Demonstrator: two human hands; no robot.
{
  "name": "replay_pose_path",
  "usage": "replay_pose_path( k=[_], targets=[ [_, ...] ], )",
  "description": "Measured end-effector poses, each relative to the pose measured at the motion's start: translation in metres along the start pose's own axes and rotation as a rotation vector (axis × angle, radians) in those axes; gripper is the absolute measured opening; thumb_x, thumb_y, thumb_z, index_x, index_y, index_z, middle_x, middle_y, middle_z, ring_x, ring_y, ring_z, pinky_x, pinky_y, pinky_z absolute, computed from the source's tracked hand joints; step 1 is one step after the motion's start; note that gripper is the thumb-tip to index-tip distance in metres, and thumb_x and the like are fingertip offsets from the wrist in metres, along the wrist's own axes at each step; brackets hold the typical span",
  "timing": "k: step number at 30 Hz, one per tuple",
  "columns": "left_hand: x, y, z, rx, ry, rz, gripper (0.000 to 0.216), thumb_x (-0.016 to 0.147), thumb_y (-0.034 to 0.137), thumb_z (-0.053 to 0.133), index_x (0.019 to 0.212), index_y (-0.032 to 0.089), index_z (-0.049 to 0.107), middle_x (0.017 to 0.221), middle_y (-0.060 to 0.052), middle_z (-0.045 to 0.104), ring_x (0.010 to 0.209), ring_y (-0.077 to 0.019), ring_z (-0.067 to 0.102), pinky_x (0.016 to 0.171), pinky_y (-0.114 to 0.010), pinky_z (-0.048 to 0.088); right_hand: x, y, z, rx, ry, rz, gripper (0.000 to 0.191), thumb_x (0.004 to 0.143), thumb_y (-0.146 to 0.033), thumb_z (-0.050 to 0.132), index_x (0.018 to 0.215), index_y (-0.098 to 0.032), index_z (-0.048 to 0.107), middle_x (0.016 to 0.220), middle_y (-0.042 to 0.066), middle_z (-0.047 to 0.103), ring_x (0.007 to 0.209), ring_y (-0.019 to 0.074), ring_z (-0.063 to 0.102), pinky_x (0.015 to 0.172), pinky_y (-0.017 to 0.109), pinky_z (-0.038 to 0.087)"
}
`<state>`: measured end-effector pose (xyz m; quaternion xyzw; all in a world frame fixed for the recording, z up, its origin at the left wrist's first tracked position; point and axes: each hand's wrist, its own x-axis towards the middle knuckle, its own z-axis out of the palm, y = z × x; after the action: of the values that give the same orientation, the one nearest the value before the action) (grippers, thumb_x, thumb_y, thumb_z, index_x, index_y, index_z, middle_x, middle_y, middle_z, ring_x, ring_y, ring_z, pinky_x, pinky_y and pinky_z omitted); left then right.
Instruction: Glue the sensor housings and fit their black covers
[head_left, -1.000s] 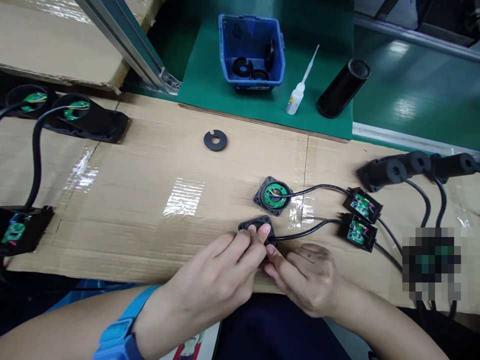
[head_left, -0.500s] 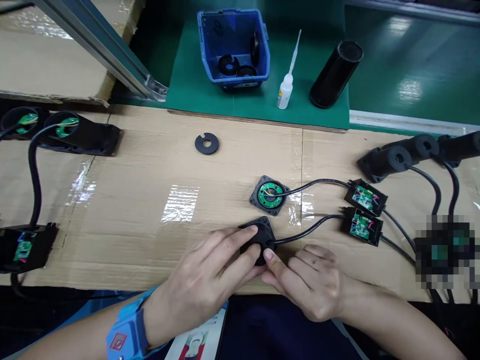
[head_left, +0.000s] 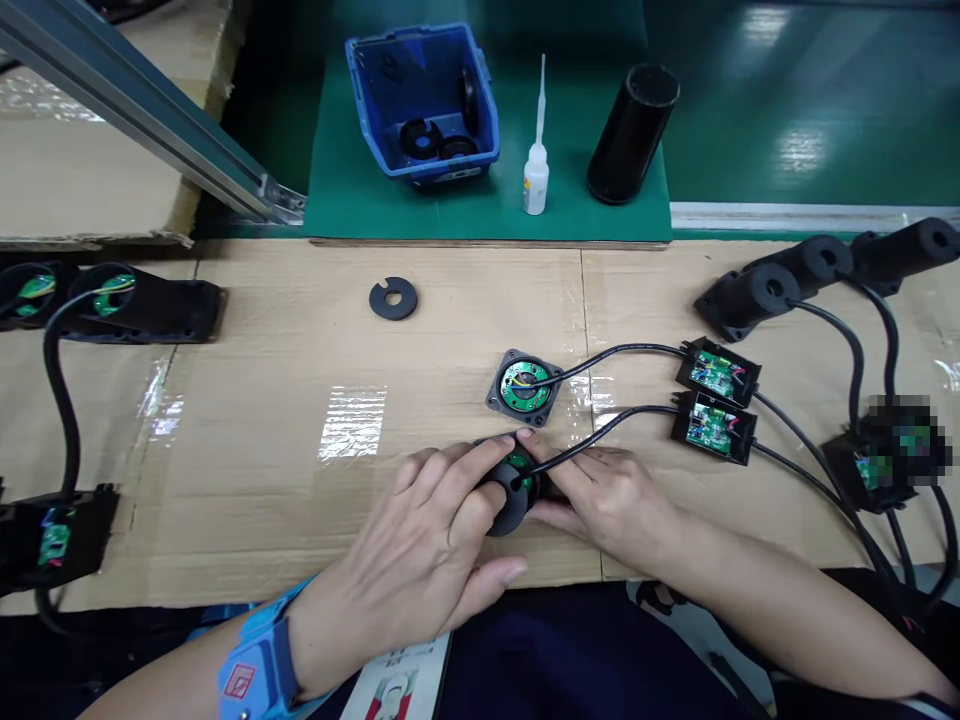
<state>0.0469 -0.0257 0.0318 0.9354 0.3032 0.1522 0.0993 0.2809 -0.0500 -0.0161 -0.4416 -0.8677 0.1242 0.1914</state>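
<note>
My left hand [head_left: 427, 530] grips a black slotted disc [head_left: 510, 510], its fingers laid over the left side. The disc lies tilted and partly off a round green circuit board [head_left: 519, 460] in a black square base, mostly hidden by my hands. From the right, my right hand [head_left: 615, 495] holds that base, index fingertip at its far edge. A black cable [head_left: 607, 428] runs from the board to an open black box [head_left: 714, 427] with a circuit board inside. Just beyond lies a second square base [head_left: 525, 387] with its green board uncovered.
A loose slotted disc [head_left: 393, 298] lies on the cardboard. Behind stand a blue bin [head_left: 424, 105] of discs, a white dropper bottle [head_left: 535, 180] and a black cylinder [head_left: 634, 135]. Wired black housings [head_left: 757, 300] are at right, others [head_left: 157, 305] at left. A second open box [head_left: 718, 373] sits nearby.
The disc has shifted toward me and tilted, baring part of the green board. My right hand has moved to the far right edge of the base. The whole view has shifted slightly.
</note>
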Motion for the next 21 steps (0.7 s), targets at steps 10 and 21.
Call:
replay_pose_path(
  k=[10,21],
  targets=[
    [0.002,-0.001,-0.005,-0.042,-0.053,-0.029,0.013,0.103,0.017,0.048,0.114,0.012,0.054,0.131,-0.015,0.051,0.114,-0.0302,0.049,0.091,-0.044,0.042,0.000,-0.002,-0.021,0.105,0.070,-0.017,0.038,0.099,-0.043,0.066,0.118,-0.010,0.064,0.079,0.003,0.075,0.069,0.0141,0.071,0.067,0.027,0.057],
    [-0.003,-0.006,-0.002,-0.166,0.064,-0.013,0.012,0.106,0.019,0.046,0.108,0.010,0.054,0.131,-0.016,0.047,0.125,-0.0290,0.046,0.106,-0.042,0.040,0.012,0.016,-0.042,0.170,0.123,0.071,0.016,0.104,-0.026,0.056,0.101,-0.017,0.069,0.088,0.004,0.069,0.081,0.0164,0.060,0.078,0.033,0.045]
  ],
)
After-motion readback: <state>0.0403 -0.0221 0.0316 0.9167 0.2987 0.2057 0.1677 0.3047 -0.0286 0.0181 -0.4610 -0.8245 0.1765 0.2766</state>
